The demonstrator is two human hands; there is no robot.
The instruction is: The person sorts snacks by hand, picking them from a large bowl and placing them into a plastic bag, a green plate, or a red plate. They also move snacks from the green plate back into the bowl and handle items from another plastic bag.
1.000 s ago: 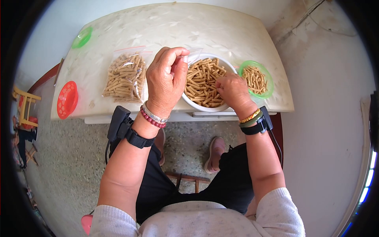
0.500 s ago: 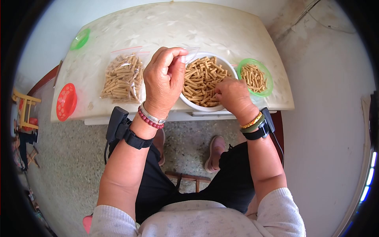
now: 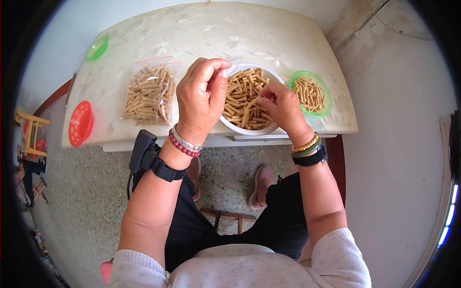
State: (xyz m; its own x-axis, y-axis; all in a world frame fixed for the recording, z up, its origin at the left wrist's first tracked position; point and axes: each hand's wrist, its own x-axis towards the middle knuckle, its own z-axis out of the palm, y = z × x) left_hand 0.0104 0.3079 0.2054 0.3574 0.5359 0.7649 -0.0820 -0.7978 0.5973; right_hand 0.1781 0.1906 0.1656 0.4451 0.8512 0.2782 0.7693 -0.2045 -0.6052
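Note:
My left hand (image 3: 201, 98) is raised over the left side of a white bowl (image 3: 224, 126) and pinches the edge of a clear plastic bag (image 3: 231, 64). The bowl is heaped with tan snack sticks (image 3: 240, 98). My right hand (image 3: 281, 105) rests over the bowl's right side, its fingers closed on a few sticks lifted from the pile. Both wrists wear black bands and bracelets.
A filled zip bag of sticks (image 3: 149, 91) lies left of the bowl. A green dish with sticks (image 3: 311, 94) sits to the right. A red basket (image 3: 80, 123) and a green lid (image 3: 97, 47) lie at the table's left edge. A wall stands close on the right.
My right hand has risen from deep in the bowl with a few sticks pinched in its fingers. My left hand has kept hold of the clear bag.

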